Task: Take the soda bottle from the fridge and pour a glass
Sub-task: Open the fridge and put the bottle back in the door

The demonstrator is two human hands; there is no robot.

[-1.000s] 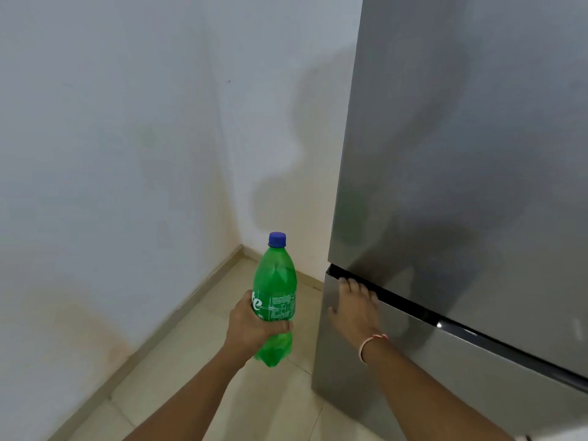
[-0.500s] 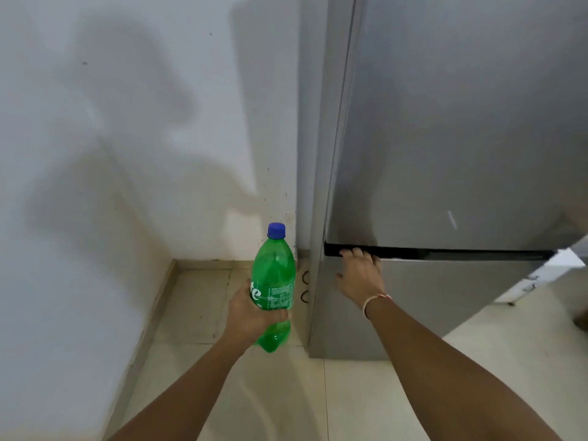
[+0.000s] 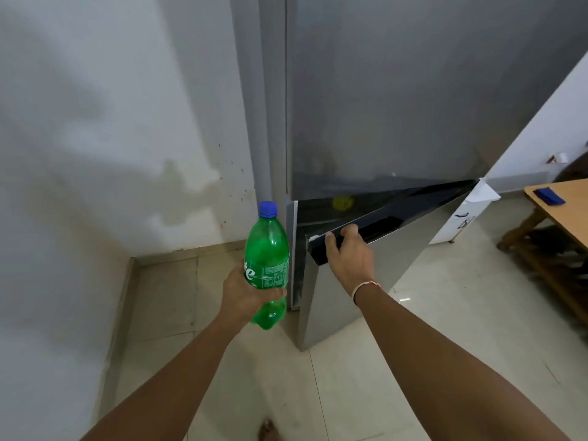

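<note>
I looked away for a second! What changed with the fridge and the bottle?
The lower fridge door, shut a second ago, has swung partly open. The right hand, which was pressed flat at its top edge, now grips the handle recess. The left hand still holds the green soda bottle upright, cap on.

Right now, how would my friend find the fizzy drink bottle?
Start at the tall grey metal fridge. Beside its half-open lower door, the left hand holds an upright green plastic soda bottle. Nothing else there is bright green with a blue cap.
</note>
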